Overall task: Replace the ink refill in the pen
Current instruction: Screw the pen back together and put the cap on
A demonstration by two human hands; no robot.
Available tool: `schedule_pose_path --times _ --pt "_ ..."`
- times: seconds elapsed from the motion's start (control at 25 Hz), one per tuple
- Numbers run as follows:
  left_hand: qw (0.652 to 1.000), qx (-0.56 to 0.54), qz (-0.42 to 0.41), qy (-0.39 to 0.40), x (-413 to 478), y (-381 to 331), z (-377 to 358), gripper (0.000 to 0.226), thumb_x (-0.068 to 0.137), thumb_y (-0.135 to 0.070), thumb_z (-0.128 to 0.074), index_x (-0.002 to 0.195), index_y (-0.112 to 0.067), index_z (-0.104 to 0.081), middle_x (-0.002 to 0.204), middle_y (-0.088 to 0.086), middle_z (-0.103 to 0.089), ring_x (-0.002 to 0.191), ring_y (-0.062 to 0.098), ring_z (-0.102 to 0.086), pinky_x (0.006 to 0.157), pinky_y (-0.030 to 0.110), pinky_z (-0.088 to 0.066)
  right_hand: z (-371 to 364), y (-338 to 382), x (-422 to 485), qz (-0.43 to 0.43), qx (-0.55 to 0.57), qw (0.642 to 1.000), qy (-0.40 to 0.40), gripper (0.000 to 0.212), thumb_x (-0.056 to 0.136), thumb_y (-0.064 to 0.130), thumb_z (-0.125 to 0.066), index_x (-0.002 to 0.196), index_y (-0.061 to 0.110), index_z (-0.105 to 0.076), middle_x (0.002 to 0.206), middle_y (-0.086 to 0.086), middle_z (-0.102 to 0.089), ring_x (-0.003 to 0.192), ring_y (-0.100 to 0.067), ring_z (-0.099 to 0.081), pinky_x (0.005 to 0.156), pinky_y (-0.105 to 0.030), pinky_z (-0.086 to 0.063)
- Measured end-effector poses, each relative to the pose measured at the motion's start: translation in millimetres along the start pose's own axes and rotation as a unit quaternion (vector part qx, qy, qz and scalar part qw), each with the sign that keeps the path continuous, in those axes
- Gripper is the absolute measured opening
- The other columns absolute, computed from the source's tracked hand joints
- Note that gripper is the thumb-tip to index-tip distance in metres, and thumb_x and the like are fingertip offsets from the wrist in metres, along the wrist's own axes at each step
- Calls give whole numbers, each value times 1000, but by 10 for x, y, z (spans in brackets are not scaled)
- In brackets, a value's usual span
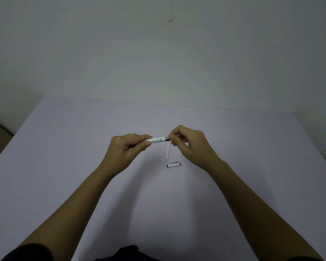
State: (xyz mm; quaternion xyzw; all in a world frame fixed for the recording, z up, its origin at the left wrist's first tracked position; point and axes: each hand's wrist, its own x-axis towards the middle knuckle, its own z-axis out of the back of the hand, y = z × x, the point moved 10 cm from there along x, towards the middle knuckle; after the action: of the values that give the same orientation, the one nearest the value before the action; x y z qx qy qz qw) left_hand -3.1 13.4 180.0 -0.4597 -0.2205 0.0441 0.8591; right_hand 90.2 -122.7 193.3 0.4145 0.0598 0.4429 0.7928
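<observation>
My left hand (127, 147) grips the white pen barrel (157, 139), held level above the table. My right hand (188, 143) pinches the barrel's metal-ringed right end; what its fingertips hold there is hidden. A thin white ink refill (167, 150) lies on the table just below the barrel's right end, pointing toward me. A short white pen cap (174, 164) with a dark tip lies on its side a little nearer to me than the refill.
The pale lilac table (83, 157) runs to a far edge against a plain grey wall (158, 53). Its left edge drops off to a dark floor at far left. My dark clothing shows at the bottom edge.
</observation>
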Motion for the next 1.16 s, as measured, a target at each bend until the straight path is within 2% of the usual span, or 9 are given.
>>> schedule_pose_path --times 0.12,0.24,0.36,0.52,0.68,0.8,0.92,1.04,1.16 --pt "1000 -5 4 -11 -8 3 19 18 84 -17 -63 101 -19 -71 67 3 -66 61 18 -56 57 31 -44 -2 -28 8 -11 13 1000 8 16 89 30 -56 101 20 -60 80 2 -66 74 -6 -62 72 -21 -54" --pt "1000 -12 15 -19 -16 27 22 17 85 -17 -63 100 -21 -72 67 1 -67 62 19 -58 58 33 -46 1 0 -1 7 25 1000 14 13 88 18 -60 99 20 -54 82 0 -65 79 -7 -63 78 -18 -53" --pt "999 -30 26 -15 -39 57 -4 17 85 -19 -63 100 -23 -72 67 1 -67 63 16 -60 60 30 -47 14 -37 19 -8 -5 1000 15 10 91 26 -54 88 18 -59 72 3 -66 65 -13 -61 65 -31 -53" --pt "998 -41 41 -26 -55 71 -9 18 85 -20 -63 99 -27 -71 67 1 -67 64 9 -62 62 23 -48 -11 -5 1 8 -16 999 29 21 86 30 -61 104 23 -54 90 9 -62 82 0 -59 74 -13 -46" --pt "998 -55 35 -21 -45 47 -26 17 85 -20 -62 99 -24 -72 67 4 -68 64 9 -62 62 13 -49 32 18 29 15 -61 998 12 22 91 36 -50 89 15 -59 78 2 -60 70 -12 -54 65 -27 -46" --pt "997 -59 40 -20 -57 59 -34 18 85 -19 -63 99 -25 -71 68 5 -68 64 8 -63 63 16 -51 19 37 30 21 -67 997 28 19 90 35 -53 98 18 -57 83 7 -57 74 -10 -54 67 -23 -45" --pt "996 -71 40 -16 -73 45 -68 17 85 -20 -62 98 -25 -72 68 3 -68 64 8 -64 63 16 -51 14 74 36 41 -116 992 19 31 93 36 -41 82 13 -60 72 0 -58 67 -14 -48 62 -25 -35" --pt "994 -92 45 -26 -72 44 -34 20 85 -19 -62 98 -32 -69 70 1 -68 64 6 -64 63 9 -48 23 70 45 27 -100 994 31 26 89 40 -51 96 16 -58 83 8 -56 74 -8 -49 67 -15 -36" --pt "993 -102 46 -24 -59 46 -24 21 85 -19 -62 96 -36 -68 70 1 -68 63 6 -63 63 9 -48 21 121 44 55 -142 988 30 25 92 32 -50 84 10 -59 74 -2 -59 66 -17 -49 66 -24 -32"
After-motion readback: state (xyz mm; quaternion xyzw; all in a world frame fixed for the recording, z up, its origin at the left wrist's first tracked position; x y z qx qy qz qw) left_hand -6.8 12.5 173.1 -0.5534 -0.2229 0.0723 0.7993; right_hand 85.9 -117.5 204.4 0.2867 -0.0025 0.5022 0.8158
